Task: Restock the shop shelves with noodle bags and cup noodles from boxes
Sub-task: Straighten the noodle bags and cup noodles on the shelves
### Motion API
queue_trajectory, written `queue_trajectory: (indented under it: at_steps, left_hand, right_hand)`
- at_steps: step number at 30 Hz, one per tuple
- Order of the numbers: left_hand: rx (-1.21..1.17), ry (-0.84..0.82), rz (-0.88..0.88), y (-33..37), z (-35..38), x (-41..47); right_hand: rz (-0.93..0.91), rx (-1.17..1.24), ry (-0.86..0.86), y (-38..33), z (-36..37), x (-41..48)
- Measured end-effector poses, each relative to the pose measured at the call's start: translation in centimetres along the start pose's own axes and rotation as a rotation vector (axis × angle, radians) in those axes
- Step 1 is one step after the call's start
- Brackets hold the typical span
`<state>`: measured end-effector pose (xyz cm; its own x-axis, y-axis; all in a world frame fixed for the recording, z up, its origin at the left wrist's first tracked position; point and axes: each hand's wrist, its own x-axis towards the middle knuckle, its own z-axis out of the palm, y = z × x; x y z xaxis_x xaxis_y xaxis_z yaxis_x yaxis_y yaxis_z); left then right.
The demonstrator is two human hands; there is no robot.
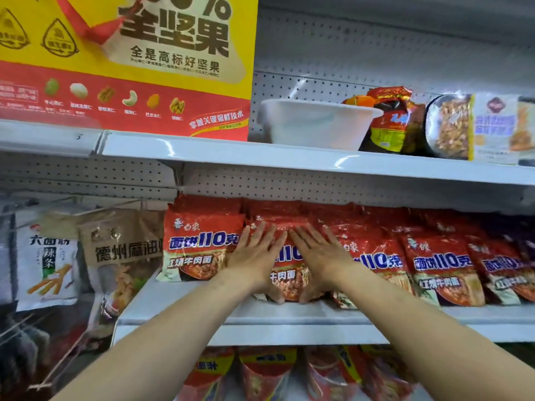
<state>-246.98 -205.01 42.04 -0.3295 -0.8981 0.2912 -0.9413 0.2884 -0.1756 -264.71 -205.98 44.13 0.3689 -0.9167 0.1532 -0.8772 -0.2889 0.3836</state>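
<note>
Both hands lie flat on the front of one red bag [288, 256], which stands on the middle shelf [173, 302]. The left hand [254, 257] covers the bag's 9 o'clock side and the right hand [321, 256] its 3 o'clock side. The fingers are straight and fanned toward 12 o'clock, and the index tips nearly meet near the bag's top edge.

Neither grip is closed. The fingers are spread apart and press the wrapper, and a strip of blue print shows between the hands. Both thumbs reach toward 6 o'clock at the bag's lower edge, where it meets the shelf. Whether they hook beneath it cannot be told.

The bag stands in a line of matching red bags. One neighbour [199, 244] touches it at 9 o'clock, partly behind the left hand. The row [440, 264] runs on toward 3 o'clock, each bag overlapping the next.

At 12 o'clock from the hands, a white bowl [315, 123] sits on the top shelf [289, 157], with packets [393, 125] just beside it at 3 o'clock. A yellow and red poster [124, 62] stands at 10 o'clock. Snack packs [46, 267] hang at 9 o'clock, off the shelf's end. More red packs [263, 371] stand at 6 o'clock, under the middle shelf.
</note>
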Motion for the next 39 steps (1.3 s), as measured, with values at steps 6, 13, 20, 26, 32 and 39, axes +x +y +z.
queue_trajectory:
  at_steps: [6,13,20,26,32,39]
  left_hand:
    - [0.083,0.077,-0.085,-0.7,1.1,3.5]
    - [0.233,0.110,-0.124,-0.5,1.2,4.8]
    - [0.099,0.080,-0.074,-1.0,1.2,4.1]
    - [-0.064,0.131,-0.062,-1.5,0.4,5.4]
    - [-0.064,0.128,-0.098,-3.6,-0.9,7.7]
    - [-0.027,0.118,-0.065,-3.9,1.1,7.9]
  right_hand:
    - [-0.017,-0.047,0.180,0.9,1.5,4.2]
    - [-0.012,0.001,0.207,1.2,1.6,6.2]
    - [-0.051,0.396,0.069,4.1,-1.2,5.6]
    - [0.097,0.558,0.032,6.2,-1.6,8.0]
    - [0.090,0.577,0.041,6.0,-1.0,10.1]
    - [0.000,0.675,0.074,4.9,-0.8,10.9]
